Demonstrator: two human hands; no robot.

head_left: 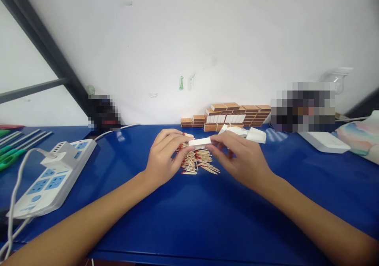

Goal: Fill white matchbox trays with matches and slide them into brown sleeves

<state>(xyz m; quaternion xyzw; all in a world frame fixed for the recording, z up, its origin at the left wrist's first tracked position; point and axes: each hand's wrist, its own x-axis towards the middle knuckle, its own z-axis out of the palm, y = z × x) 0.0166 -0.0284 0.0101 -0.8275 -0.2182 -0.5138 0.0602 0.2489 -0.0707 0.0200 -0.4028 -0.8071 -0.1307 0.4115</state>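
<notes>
A small white matchbox tray (200,143) is held level between my two hands, over a loose heap of red-tipped matches (195,163) on the blue table. My left hand (164,153) pinches its left end with thumb and fingers. At the right end, the thumb and forefinger of my right hand (241,157) grip it. A few match heads show just behind my left fingertips; whether those fingers touch them I cannot tell. The inside of the tray is hidden from this angle. More white trays (256,135) lie behind my right hand.
Brown matchboxes (251,116) are stacked against the wall at the back. On the left lie a white power strip (63,191) with a plugged-in cable and green-handled scissors (12,157). A white box (324,142) and a pastel cloth-like item (359,137) lie at right.
</notes>
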